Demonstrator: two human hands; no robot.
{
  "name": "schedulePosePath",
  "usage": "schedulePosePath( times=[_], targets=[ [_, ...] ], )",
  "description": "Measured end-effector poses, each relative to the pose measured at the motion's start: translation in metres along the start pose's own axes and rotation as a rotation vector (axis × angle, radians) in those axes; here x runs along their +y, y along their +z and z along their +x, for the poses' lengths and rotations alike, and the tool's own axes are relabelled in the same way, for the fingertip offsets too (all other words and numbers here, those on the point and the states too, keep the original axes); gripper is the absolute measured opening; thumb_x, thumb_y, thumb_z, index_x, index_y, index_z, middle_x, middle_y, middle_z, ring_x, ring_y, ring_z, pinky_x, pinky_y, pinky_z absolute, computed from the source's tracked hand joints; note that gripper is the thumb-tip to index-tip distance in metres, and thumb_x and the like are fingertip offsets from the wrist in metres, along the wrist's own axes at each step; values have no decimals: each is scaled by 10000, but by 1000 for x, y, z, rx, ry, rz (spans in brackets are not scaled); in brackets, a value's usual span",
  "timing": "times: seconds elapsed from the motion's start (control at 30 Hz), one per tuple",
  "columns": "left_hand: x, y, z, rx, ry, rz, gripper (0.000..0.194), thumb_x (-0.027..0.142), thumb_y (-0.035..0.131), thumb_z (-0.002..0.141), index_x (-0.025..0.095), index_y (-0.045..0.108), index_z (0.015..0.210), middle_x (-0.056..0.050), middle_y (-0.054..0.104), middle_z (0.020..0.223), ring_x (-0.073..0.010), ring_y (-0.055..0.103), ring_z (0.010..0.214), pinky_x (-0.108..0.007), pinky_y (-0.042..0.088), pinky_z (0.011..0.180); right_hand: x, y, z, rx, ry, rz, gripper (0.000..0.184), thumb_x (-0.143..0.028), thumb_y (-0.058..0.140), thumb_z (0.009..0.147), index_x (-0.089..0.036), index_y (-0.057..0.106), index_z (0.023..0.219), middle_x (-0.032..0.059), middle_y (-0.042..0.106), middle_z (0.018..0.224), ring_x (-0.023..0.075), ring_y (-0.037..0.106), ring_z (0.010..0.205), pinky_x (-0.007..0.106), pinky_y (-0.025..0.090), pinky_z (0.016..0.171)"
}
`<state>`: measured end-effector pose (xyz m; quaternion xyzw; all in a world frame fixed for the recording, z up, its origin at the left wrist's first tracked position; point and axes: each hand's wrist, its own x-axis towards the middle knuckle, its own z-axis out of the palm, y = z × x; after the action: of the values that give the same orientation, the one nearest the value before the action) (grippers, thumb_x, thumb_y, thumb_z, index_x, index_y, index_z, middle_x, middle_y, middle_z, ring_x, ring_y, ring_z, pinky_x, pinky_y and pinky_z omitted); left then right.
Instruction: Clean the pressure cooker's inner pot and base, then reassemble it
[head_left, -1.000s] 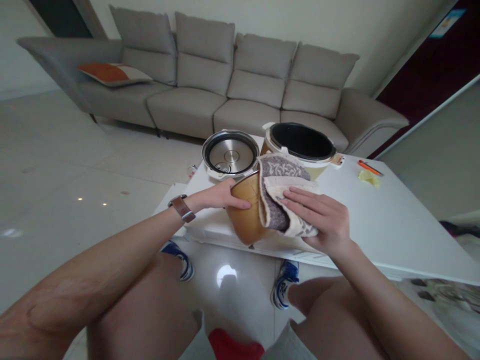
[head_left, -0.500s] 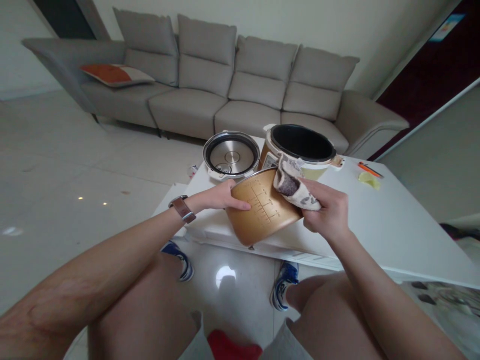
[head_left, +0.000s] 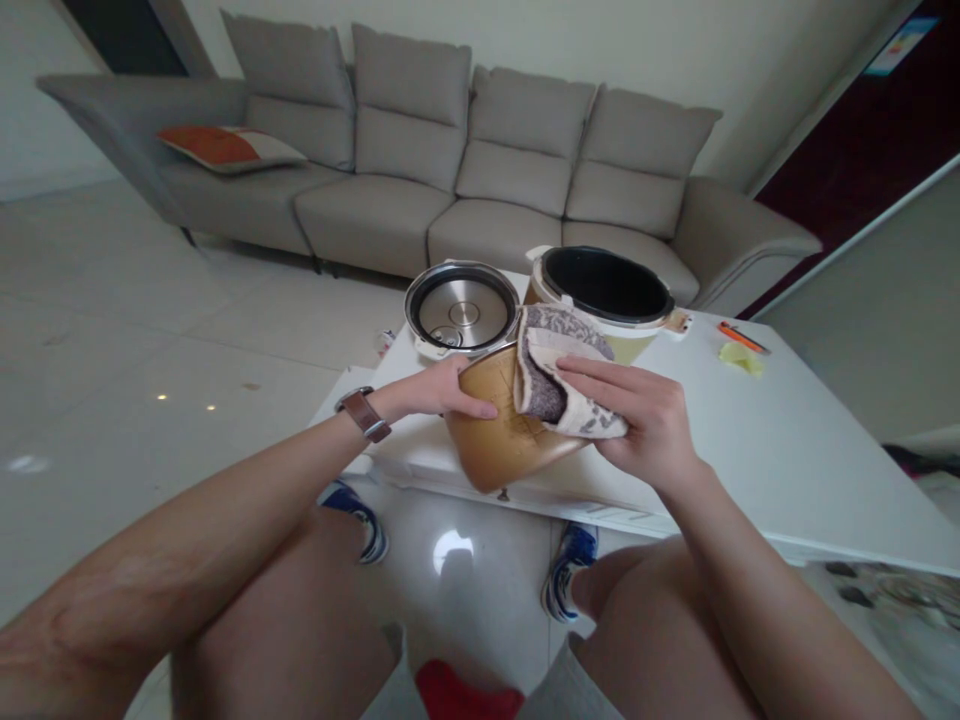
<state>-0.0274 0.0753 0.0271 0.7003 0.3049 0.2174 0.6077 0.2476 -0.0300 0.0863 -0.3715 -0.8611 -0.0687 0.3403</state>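
A gold-brown inner pot [head_left: 495,440] is tilted on its side over the near edge of the white table [head_left: 750,440]. My left hand [head_left: 442,392], with a brown-strapped watch on the wrist, grips the pot's left rim. My right hand [head_left: 645,425] presses a grey and cream patterned cloth [head_left: 555,375] against the pot's open side, fingers wrapped over the cloth. Just behind stands the rice cooker body [head_left: 607,295] with its dark empty well, its lid [head_left: 461,310] swung open to the left.
A yellow scrap [head_left: 739,357] and an orange pen [head_left: 739,335] lie at the table's far right. A grey sofa [head_left: 420,190] with an orange cushion fills the back. My knees and blue shoes are below the table edge.
My right hand drew the cloth up to the pot's far rim, baring the marks inside, then spread it back over the pot's opening. The left hand kept its grip.
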Motion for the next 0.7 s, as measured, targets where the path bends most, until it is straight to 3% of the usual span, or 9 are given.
schedulePosePath(
  times=[0.3,0.5,0.7],
  targets=[
    [7,-9,3,-13,-7,34,669,357,954,566,144,724,1156,-122,796,1045,-299,742,1000,-402,589,878,19,8,-6,52,245,-22,537,-86,600,758,-278,783,1225,6,765,1263,279,747,1149,426,615,992],
    [14,-2,5,-23,-1,139,584,430,928,610,150,742,1088,-119,787,1085,-279,744,938,-372,588,816,9,4,2,17,181,-141,520,-125,671,790,-302,761,1271,11,754,1290,269,757,1123,369,625,933],
    [18,1,8,-36,84,287,514,459,905,624,160,763,1018,-47,789,988,-252,722,905,-354,569,859,-10,1,10,-95,-3,-164,497,-186,712,834,-325,731,1311,-5,711,1373,265,710,1228,332,601,955]
  ],
)
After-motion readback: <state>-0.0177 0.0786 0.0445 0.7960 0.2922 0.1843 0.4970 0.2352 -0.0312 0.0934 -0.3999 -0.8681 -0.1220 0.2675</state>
